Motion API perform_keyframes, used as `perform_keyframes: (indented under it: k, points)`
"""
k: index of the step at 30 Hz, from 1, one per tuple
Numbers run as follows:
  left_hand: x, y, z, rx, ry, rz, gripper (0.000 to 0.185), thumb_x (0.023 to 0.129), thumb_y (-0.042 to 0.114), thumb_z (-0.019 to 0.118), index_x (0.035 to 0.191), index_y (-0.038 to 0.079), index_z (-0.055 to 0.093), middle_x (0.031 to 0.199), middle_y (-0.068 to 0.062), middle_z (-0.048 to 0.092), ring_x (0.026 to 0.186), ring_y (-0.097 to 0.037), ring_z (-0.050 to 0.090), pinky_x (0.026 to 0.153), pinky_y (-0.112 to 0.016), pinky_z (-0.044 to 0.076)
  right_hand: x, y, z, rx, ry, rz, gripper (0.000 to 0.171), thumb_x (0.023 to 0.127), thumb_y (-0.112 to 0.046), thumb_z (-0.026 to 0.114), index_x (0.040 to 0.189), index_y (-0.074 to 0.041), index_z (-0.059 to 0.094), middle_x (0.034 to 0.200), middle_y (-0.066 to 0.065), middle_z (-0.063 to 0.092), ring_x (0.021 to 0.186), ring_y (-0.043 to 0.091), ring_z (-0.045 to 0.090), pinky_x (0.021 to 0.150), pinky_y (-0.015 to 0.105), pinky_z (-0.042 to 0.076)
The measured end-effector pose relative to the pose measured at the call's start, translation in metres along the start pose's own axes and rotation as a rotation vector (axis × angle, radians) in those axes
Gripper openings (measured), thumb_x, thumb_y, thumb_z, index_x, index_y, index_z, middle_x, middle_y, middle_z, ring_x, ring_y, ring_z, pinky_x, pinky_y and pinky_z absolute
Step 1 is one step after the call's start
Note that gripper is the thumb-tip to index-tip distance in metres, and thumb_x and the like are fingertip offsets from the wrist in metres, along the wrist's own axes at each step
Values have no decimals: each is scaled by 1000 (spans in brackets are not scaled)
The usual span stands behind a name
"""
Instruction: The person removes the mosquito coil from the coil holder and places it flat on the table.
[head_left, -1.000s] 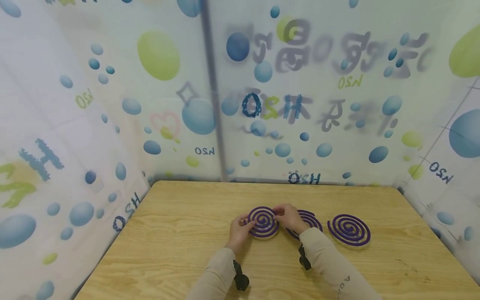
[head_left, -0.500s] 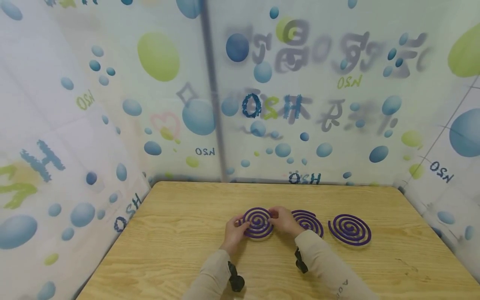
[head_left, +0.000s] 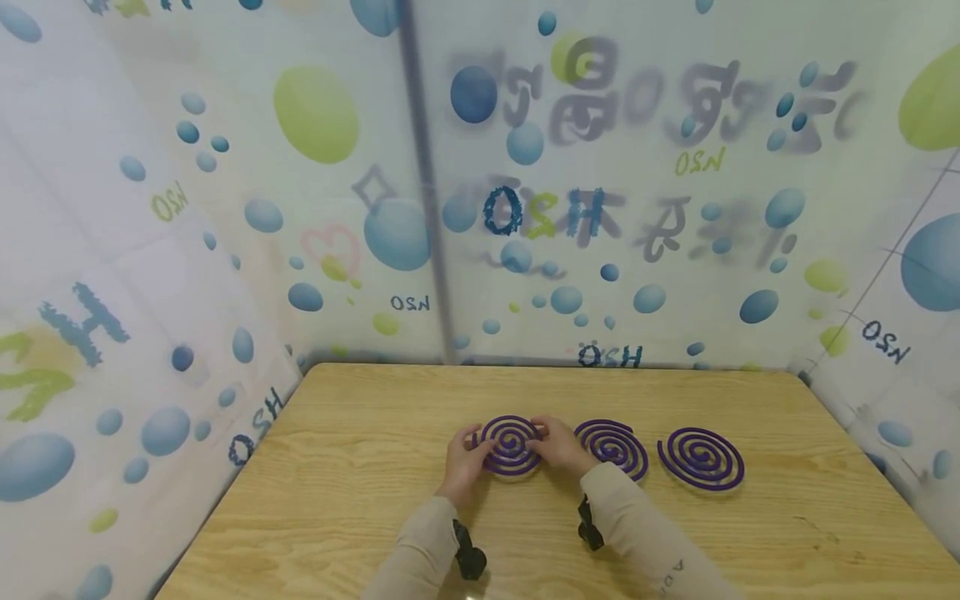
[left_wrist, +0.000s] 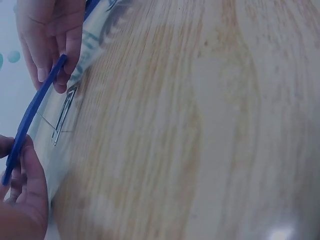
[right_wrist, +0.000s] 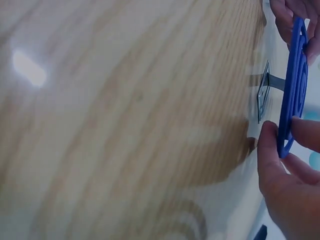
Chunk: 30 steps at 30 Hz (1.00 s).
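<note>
— Holding what, and where?
— You pinch the coil (head_left: 510, 446) at lower center, above the table (head_left: 337, 500): left hand (head_left: 467, 461) on its left rim, right hand (head_left: 557, 448) on its right.

My right hand (right_wrist: 290, 195) pinches the near rim of a blue spiral coil (right_wrist: 294, 85), seen edge-on above the wooden tabletop (right_wrist: 125, 125). My left hand (right_wrist: 295, 20) seems to grip its far rim, mostly out of view.
</note>
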<state>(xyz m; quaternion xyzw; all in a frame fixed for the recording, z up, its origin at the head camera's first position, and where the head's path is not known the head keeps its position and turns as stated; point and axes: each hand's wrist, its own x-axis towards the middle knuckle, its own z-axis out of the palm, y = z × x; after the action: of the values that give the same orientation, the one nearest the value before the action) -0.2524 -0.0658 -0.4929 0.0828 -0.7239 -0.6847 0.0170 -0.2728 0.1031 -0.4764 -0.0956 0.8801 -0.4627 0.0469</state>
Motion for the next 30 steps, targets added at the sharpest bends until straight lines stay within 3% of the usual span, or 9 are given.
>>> perform_keyframes:
  k: [8,12,23,30]
  points:
    - [-1,-3,-4,-29,37,-9,48,81,0,58,123,-13,37,105,-33,50,81,-29,59,59,-31,54,1,3,10,129,2,60,37,84,-1,56,118,9,46,89,16,59,77,22,59,62,29,52]
    - [1,-5,-4,-71,58,-32,49,81,0,58,123,-14,37,112,-35,47,90,-35,57,64,-32,54,3,2,10,154,30,53,36,84,1,56,118,8,47,90,17,59,78,23,60,63,30,52]
    - [2,-4,-3,-108,31,-33,49,82,1,58,124,-14,37,110,-32,50,82,-25,60,60,-30,54,1,2,9,173,61,43,34,82,2,57,116,7,49,93,20,60,82,27,60,66,30,52]
    - [-1,0,-4,-98,37,-35,50,82,4,59,124,-12,38,109,-30,50,85,-30,60,65,-33,54,-1,-3,6,151,59,57,35,83,0,57,116,7,49,93,19,59,82,26,59,67,31,51]
